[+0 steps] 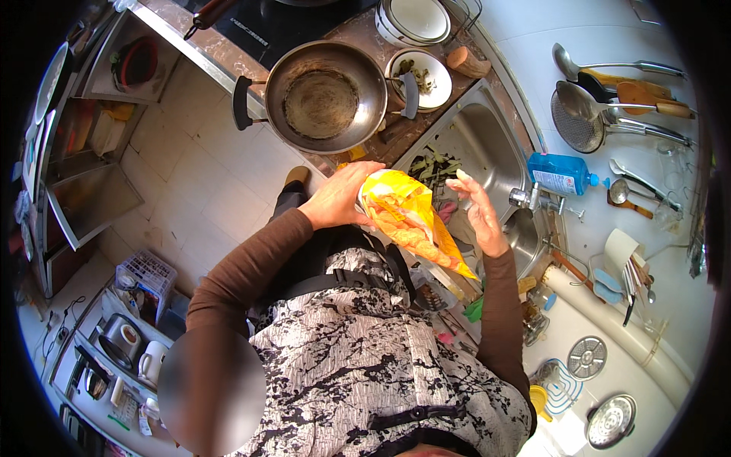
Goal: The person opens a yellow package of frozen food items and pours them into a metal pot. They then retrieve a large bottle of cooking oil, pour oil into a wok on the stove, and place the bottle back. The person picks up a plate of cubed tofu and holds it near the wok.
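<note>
My left hand (341, 197) grips a yellow plastic food bag (408, 214) from its left side, in front of my waist. The bag is partly see-through, shows orange contents, and narrows to a point at the lower right. What it holds exactly I cannot tell. To the right of the bag, my right hand (481, 214) is raised over the sink's near edge, fingers apart and holding nothing. Beyond the bag, a two-handled wok (322, 105) sits at the counter's edge with a browned, bare bottom. Dark green vegetable scraps (435, 165) lie in the steel sink (494, 134).
A bowl with vegetable bits (440, 97) stands right of the wok, below stacked bowls (416, 23). A tap (528, 198) and a blue bottle (562, 173) are at the sink's far side. Ladles (579, 103) hang on the wall. A pan handle (208, 17) juts past the cooktop.
</note>
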`<move>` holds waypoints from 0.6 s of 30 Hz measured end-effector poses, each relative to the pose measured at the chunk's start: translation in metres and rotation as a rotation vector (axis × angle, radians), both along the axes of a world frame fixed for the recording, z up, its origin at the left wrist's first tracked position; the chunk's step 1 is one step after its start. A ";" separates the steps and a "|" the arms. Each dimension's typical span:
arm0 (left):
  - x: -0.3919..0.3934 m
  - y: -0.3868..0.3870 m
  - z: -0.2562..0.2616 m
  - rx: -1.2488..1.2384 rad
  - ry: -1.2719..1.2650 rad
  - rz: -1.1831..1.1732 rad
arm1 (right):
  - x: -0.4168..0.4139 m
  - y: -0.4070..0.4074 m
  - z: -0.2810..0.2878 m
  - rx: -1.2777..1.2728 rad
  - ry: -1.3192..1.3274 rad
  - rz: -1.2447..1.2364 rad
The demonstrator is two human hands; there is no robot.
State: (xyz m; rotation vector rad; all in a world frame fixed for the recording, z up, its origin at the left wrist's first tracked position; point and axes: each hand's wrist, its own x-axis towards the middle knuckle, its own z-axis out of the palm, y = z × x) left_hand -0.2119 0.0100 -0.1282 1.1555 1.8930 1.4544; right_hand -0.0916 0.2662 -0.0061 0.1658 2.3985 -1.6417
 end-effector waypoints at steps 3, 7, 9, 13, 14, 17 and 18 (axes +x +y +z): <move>-0.001 0.004 -0.001 0.031 0.018 -0.004 | 0.067 0.020 -0.068 -0.046 -0.198 -0.290; -0.002 0.005 -0.003 0.043 0.000 -0.013 | 0.074 -0.010 -0.083 -0.111 -0.087 -0.191; -0.004 0.006 -0.003 0.052 -0.003 -0.018 | 0.063 -0.042 -0.083 -0.269 0.054 -0.197; -0.001 0.013 -0.013 -0.007 -0.081 0.007 | 0.058 -0.054 -0.109 -0.263 -0.127 -0.183; -0.001 0.014 -0.016 -0.004 -0.086 0.013 | 0.060 -0.059 -0.114 -0.455 -0.218 -0.312; 0.002 0.014 -0.014 0.012 -0.114 0.039 | 0.055 -0.059 -0.121 -0.511 -0.235 -0.355; 0.002 0.014 -0.013 0.019 -0.121 0.056 | 0.052 -0.057 -0.121 -0.422 -0.207 -0.316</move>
